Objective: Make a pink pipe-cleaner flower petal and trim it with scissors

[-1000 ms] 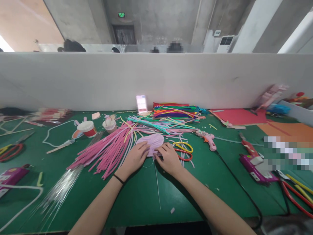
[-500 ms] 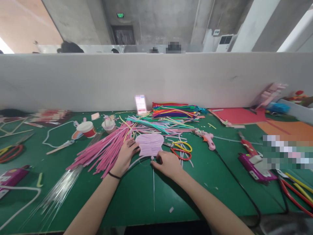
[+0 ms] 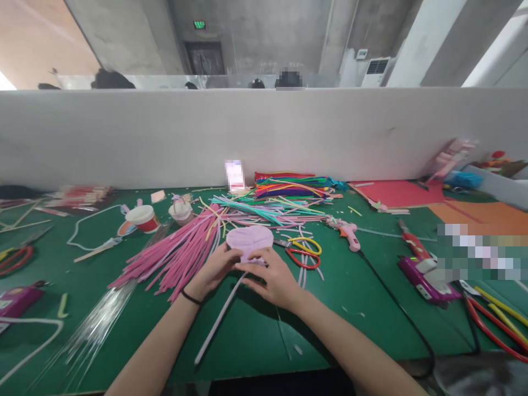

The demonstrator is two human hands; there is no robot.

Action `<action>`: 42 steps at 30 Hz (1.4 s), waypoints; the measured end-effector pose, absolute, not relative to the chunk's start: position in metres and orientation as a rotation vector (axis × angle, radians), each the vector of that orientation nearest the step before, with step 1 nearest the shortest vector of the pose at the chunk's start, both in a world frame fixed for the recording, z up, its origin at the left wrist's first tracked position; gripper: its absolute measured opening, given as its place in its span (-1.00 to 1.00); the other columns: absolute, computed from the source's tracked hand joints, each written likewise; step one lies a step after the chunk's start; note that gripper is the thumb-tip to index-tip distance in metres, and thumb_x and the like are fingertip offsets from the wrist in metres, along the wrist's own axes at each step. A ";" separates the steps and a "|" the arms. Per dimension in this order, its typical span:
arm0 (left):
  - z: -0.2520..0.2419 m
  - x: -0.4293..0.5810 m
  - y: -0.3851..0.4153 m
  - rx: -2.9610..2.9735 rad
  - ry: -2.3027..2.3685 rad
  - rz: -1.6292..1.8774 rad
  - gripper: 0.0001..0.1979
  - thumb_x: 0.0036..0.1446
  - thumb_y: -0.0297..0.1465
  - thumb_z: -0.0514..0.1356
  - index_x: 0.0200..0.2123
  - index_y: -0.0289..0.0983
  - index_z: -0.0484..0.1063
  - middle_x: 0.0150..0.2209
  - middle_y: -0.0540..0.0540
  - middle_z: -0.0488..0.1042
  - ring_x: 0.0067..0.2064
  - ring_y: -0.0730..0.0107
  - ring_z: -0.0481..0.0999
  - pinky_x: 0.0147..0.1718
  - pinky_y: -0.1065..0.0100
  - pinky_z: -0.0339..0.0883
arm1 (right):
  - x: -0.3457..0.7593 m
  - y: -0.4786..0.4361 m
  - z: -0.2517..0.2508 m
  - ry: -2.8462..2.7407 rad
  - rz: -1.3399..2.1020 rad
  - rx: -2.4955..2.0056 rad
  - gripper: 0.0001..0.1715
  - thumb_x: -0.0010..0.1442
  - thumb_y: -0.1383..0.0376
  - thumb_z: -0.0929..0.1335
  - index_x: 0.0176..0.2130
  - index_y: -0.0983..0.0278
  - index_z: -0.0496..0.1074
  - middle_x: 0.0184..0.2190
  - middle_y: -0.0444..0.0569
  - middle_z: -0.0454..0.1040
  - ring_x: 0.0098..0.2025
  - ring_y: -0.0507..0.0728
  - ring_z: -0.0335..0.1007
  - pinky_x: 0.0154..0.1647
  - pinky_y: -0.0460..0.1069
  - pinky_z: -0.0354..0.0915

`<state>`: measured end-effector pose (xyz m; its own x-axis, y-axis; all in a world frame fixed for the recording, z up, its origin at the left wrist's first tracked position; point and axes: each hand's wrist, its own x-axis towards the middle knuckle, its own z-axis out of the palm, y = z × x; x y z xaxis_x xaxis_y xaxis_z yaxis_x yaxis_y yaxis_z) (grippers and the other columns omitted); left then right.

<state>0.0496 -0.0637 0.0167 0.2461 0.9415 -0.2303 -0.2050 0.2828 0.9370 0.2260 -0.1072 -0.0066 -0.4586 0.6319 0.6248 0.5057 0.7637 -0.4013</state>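
My left hand point(image 3: 216, 268) grips the lower left edge of a lilac pipe-cleaner piece point(image 3: 250, 237), its fingers closed on it. My right hand point(image 3: 275, 278) is at the lower right of the same piece, thumb and fingers pinched at its bottom edge, and the fingertips of both hands nearly meet. A loose lilac pipe cleaner point(image 3: 220, 319) slants from under the hands toward the table's front edge. Close by on the right lie scissors point(image 3: 305, 254) with one yellow and one red handle. A bundle of pink pipe cleaners point(image 3: 173, 250) spreads out left of my left hand.
Coloured pipe cleaners point(image 3: 289, 190) are heaped at the back. A pink glue gun point(image 3: 350, 235) with a black cord lies right. A paper cup point(image 3: 143, 219) and clear thin rods point(image 3: 103, 311) are left. Purple power strips lie at both sides. A white partition point(image 3: 264, 132) stands behind.
The lilac piece has tipped, showing less of its face. My hands have come closer together beneath it, and its trailing pipe cleaner now points down toward the front left.
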 end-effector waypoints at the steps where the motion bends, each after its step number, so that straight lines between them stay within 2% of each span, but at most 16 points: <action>1: 0.017 0.050 -0.065 0.942 0.979 0.958 -0.58 -0.13 -0.51 0.32 -0.12 -0.27 0.45 -0.44 0.01 0.52 -0.42 0.38 0.50 -0.40 0.39 0.40 | 0.224 -0.107 -0.007 -2.170 0.190 -0.797 -0.73 0.24 0.17 0.36 -0.04 0.09 0.48 -0.04 0.02 0.42 0.00 0.16 0.27 0.02 0.06 0.25; 4: 0.013 0.051 -0.065 0.946 0.955 0.946 -0.58 -0.12 -0.50 0.33 -0.11 -0.28 0.43 -0.45 0.02 0.51 -0.44 0.39 0.49 -0.47 0.42 0.35 | 0.219 -0.109 -0.006 -2.187 0.225 -0.698 -0.87 0.26 0.23 0.34 -0.21 0.15 0.50 -0.05 -0.02 0.45 0.02 0.16 0.24 0.07 0.09 0.23; 6: 0.009 0.050 -0.063 0.947 0.954 0.945 -0.56 -0.12 -0.49 0.33 -0.09 -0.28 0.41 -0.43 0.01 0.51 -0.44 0.39 0.49 -0.51 0.44 0.33 | 0.220 -0.111 -0.004 -2.147 0.316 -0.718 -0.87 0.29 0.29 0.30 -0.22 0.20 0.46 -0.13 -0.01 0.49 -0.02 0.15 0.27 0.04 0.08 0.23; 9: 0.008 0.048 -0.061 0.933 0.978 0.956 -0.55 -0.14 -0.48 0.34 -0.10 -0.29 0.42 -0.41 -0.02 0.53 -0.45 0.41 0.50 -0.53 0.46 0.32 | 0.225 -0.114 0.004 -1.985 0.467 -0.846 -0.84 0.31 0.31 0.25 -0.17 0.23 0.43 -0.28 -0.01 0.49 -0.16 0.13 0.31 -0.08 0.06 0.24; 12: 0.012 0.048 -0.061 0.940 0.989 0.958 -0.57 -0.13 -0.48 0.33 -0.10 -0.28 0.44 -0.34 -0.08 0.56 -0.42 0.38 0.52 -0.51 0.45 0.36 | 0.234 -0.111 0.011 -1.824 0.565 -0.876 -0.80 0.31 0.25 0.26 -0.18 0.23 0.46 -0.34 -0.04 0.50 -0.23 0.13 0.30 -0.12 0.05 0.21; 17: 0.015 0.049 -0.062 0.946 1.026 0.919 -0.64 -0.11 -0.49 0.31 -0.15 -0.28 0.45 -0.37 -0.07 0.57 -0.48 0.39 0.50 -0.55 0.44 0.36 | 0.244 -0.100 0.013 -1.691 0.798 -0.782 -0.59 0.31 0.12 0.26 -0.48 0.23 0.46 -0.55 -0.09 0.44 -0.33 0.11 0.30 -0.13 0.04 0.17; 21: 0.013 0.049 -0.062 0.952 1.044 0.933 -0.66 -0.08 -0.51 0.28 -0.15 -0.29 0.43 -0.41 -0.06 0.55 -0.46 0.39 0.51 -0.54 0.43 0.40 | 0.245 -0.098 0.010 -1.615 0.899 -0.791 -0.65 0.17 0.14 0.39 -0.55 0.24 0.35 -0.54 -0.13 0.39 -0.36 0.08 0.28 -0.16 0.02 0.18; 25: 0.012 0.049 -0.061 0.981 1.057 0.930 -0.74 -0.07 -0.51 0.27 -0.23 -0.31 0.43 -0.39 -0.07 0.55 -0.46 0.42 0.50 -0.54 0.45 0.41 | 0.245 -0.098 0.006 -1.527 0.946 -0.855 -0.73 0.11 0.23 0.39 -0.54 0.24 0.29 -0.53 -0.15 0.35 -0.37 0.06 0.28 -0.25 -0.02 0.21; 33: 0.012 0.050 -0.062 0.962 1.056 0.931 -0.73 -0.10 -0.54 0.28 -0.26 -0.30 0.40 -0.48 0.02 0.47 -0.54 0.53 0.41 -0.60 0.53 0.34 | 0.247 -0.089 -0.001 -1.412 0.789 -1.094 -0.79 0.13 0.21 0.34 -0.48 0.24 0.29 -0.51 -0.16 0.33 -0.42 0.04 0.29 -0.33 -0.07 0.23; 42: 0.015 0.050 -0.063 0.943 1.064 0.964 -0.80 -0.12 -0.56 0.28 -0.35 -0.30 0.40 -0.51 0.01 0.47 -0.53 0.50 0.45 -0.62 0.55 0.35 | 0.256 -0.086 0.003 -1.473 0.667 -1.178 -0.80 0.11 0.24 0.32 -0.49 0.24 0.24 -0.53 -0.18 0.31 -0.45 0.03 0.25 -0.38 -0.08 0.21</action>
<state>0.0501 -0.0632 0.0154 0.1991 0.9449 -0.2600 -0.1651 0.2939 0.9415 0.2559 -0.0863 0.0033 0.0751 0.9172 0.3913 0.3113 0.3512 -0.8831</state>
